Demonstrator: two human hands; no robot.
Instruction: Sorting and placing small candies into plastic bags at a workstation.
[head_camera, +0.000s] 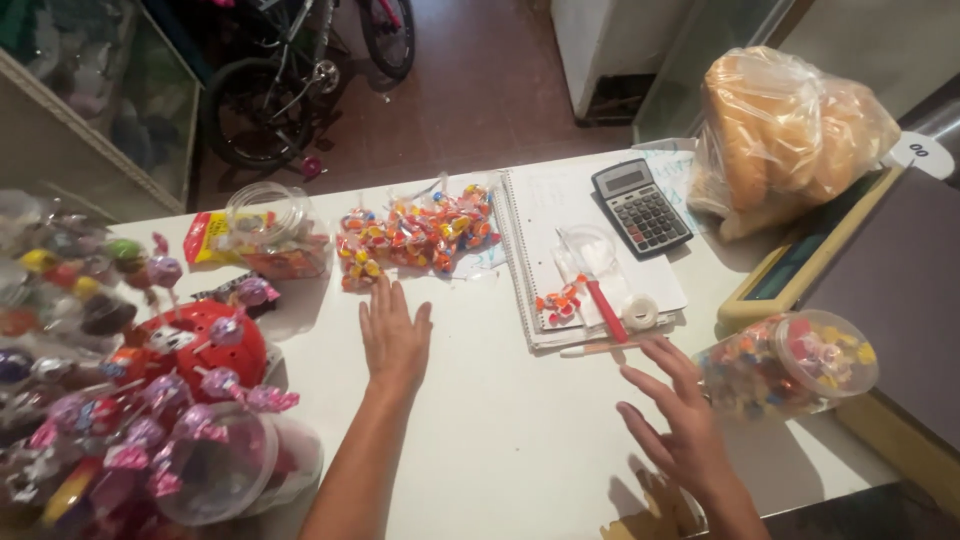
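My left hand (394, 335) lies flat on the white counter (500, 420), fingers together, just below a row of small clear bags of orange and yellow candies (420, 232). My right hand (675, 420) hovers open with fingers spread, near a tipped clear plastic jar of coloured candies (790, 365). Neither hand holds anything. Above the right hand lies a spiral notebook (580, 250) with a small candy bag (560, 300), a red-handled tool (605, 305), a roll of tape (640, 312) and a pencil (605, 348) on it.
A grey calculator (640, 205) rests on the notebook's far corner. A large plastic bag of bread rolls (790, 135) sits at the right. A lollipop stand (150, 380) and candy jars crowd the left. A clear jar (270, 225) stands near the candies. Bicycles (290, 70) stand beyond the counter.
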